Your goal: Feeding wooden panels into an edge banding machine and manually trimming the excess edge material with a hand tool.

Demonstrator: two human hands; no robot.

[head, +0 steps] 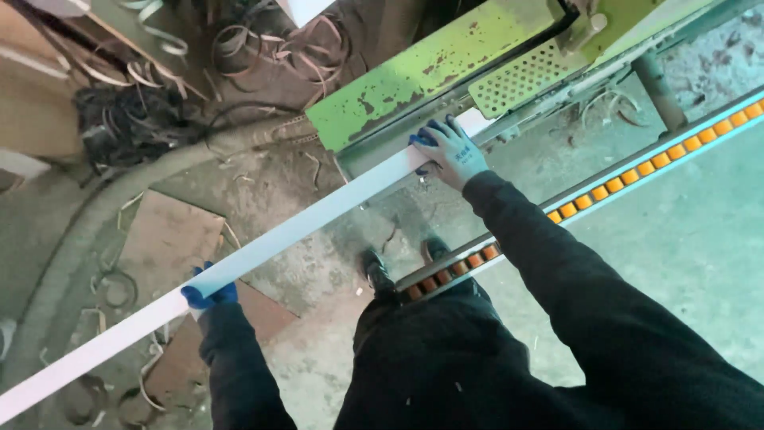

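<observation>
your left hand (pixel 208 295) grips the long white strip (pixel 302 227) from below. your right hand (pixel 451 151) lies flat on its far end, fingers spread, beside the green machine (pixel 414 76).

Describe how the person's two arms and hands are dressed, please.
Both arms wear long black sleeves. The left hand has a glove showing dark blue. The right hand has a glove with a light grey back, dark blue fingertips, and a small marking on the back.
</observation>
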